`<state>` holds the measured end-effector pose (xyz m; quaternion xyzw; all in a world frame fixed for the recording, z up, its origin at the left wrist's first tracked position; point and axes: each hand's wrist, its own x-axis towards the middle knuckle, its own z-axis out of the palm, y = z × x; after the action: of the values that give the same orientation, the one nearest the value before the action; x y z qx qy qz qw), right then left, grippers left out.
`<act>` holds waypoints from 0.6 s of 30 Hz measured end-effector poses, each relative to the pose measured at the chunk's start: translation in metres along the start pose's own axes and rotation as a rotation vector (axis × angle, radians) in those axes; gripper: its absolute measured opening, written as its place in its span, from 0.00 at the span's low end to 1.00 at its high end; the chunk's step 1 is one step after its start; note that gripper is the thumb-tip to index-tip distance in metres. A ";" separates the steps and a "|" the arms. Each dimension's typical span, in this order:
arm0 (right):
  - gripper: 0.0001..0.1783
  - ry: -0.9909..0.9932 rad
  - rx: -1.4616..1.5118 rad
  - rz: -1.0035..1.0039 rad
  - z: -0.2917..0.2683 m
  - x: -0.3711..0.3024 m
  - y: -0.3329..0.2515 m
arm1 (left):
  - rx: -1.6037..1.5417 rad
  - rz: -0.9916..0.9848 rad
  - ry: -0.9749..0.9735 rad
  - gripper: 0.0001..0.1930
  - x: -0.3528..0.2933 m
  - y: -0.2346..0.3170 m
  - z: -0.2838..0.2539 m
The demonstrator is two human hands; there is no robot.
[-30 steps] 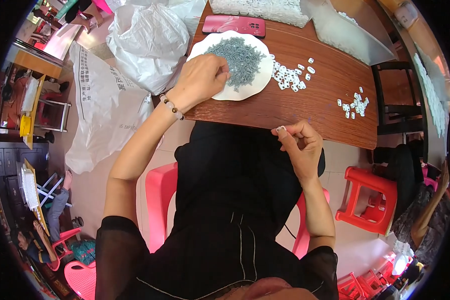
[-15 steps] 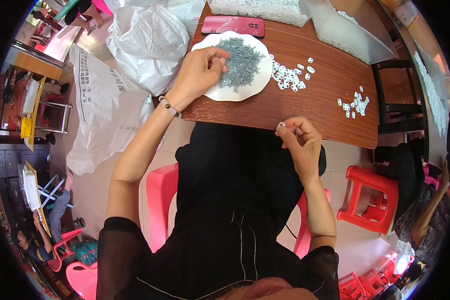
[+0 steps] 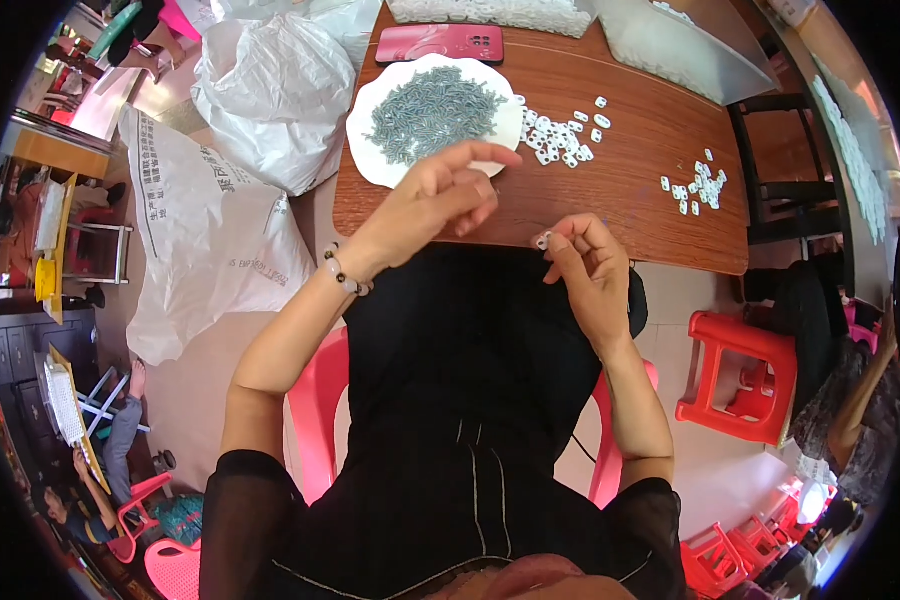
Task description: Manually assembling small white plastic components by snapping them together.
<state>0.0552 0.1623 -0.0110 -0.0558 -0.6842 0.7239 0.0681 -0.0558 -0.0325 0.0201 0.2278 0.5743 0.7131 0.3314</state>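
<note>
My left hand (image 3: 435,198) hangs over the near edge of a white scalloped plate (image 3: 370,163). Its index finger points right while the thumb and other fingers curl together; anything between them is too small to make out. Small grey pins (image 3: 436,112) are heaped on the plate. Just off the table's front edge, my right hand (image 3: 592,262) pinches a small white plastic piece (image 3: 543,241) between thumb and index finger. Similar white pieces with holes (image 3: 555,138) lie scattered right of the plate, and a smaller group (image 3: 705,188) lies farther right.
On the brown table (image 3: 650,228), a pink phone (image 3: 440,44) lies behind the plate. Bins of white pieces (image 3: 660,55) stand at the back right. White sacks (image 3: 270,100) are left of the table, a red stool (image 3: 740,375) to the right. Other people sit around.
My left hand has come away from the heap of pins, moving right and toward me, closer to my right hand. The right hand still pinches the white piece, nearly in place.
</note>
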 end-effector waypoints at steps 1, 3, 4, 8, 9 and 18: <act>0.05 -0.039 0.031 0.031 0.000 -0.001 -0.003 | -0.030 0.000 -0.046 0.20 -0.001 -0.003 0.005; 0.06 -0.073 0.063 0.065 0.000 -0.004 -0.009 | -0.006 0.003 -0.095 0.20 -0.002 -0.007 0.013; 0.06 -0.068 0.045 0.038 0.002 -0.005 -0.012 | 0.022 0.009 -0.138 0.20 -0.003 -0.009 0.017; 0.06 -0.095 -0.048 0.004 0.001 -0.008 -0.015 | -0.011 -0.024 -0.184 0.19 -0.003 -0.017 0.027; 0.06 -0.092 -0.047 0.005 0.001 -0.009 -0.015 | -0.011 -0.026 -0.186 0.19 -0.003 -0.019 0.028; 0.04 -0.127 -0.142 -0.062 -0.002 -0.009 -0.010 | -0.014 -0.040 -0.120 0.18 -0.007 -0.031 0.039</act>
<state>0.0647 0.1629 -0.0016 0.0068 -0.7382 0.6732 0.0427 -0.0173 -0.0083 -0.0002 0.2565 0.5529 0.6953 0.3809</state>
